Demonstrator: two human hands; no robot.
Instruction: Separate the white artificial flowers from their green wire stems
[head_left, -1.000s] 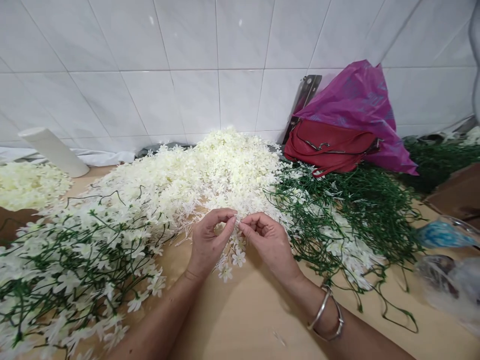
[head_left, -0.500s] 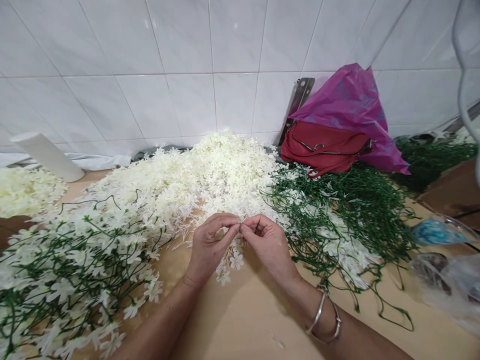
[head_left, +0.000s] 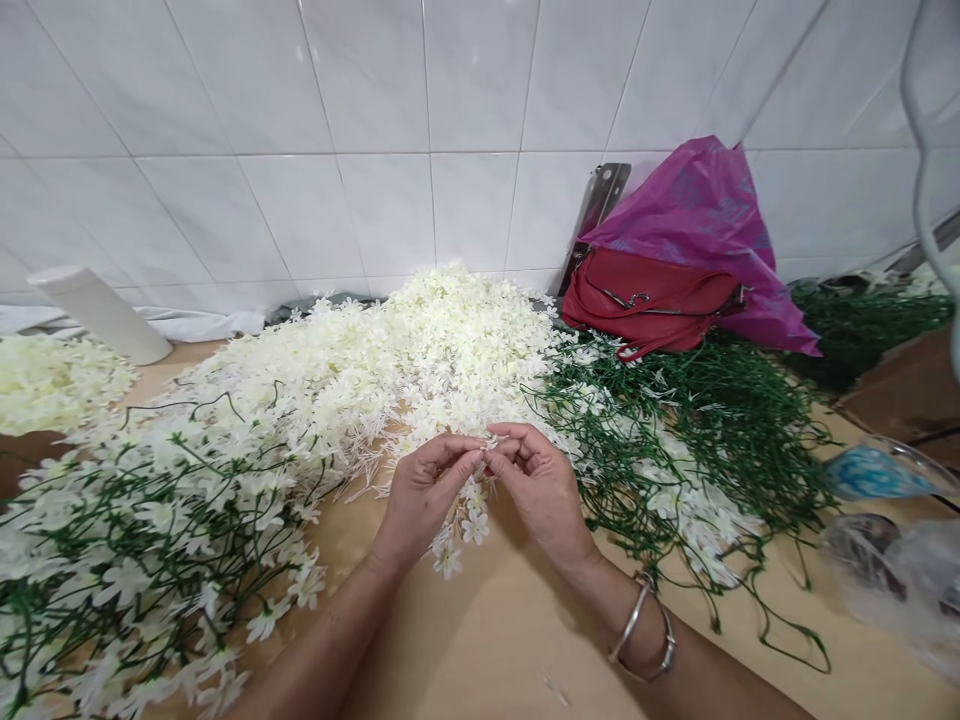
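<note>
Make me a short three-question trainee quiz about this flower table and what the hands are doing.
1. True or false: both hands pinch one sprig of small white artificial flowers.
2. Which wrist wears the silver metal bangle? A left, B right.
3. What lies beneath the crumpled magenta plastic bag by the white tiled wall?

Key: 1 true, left hand and right hand meet on it; 2 B; 3 a red leather handbag.

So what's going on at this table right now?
A person works artificial flowers with bare hands. The left hand and right hand meet fingertip to fingertip, pinching a small sprig of white flowers that hangs between them above the wooden table. A big heap of loose white blossoms lies just behind, finished flower stems to the left, and bare green stems to the right.
</note>
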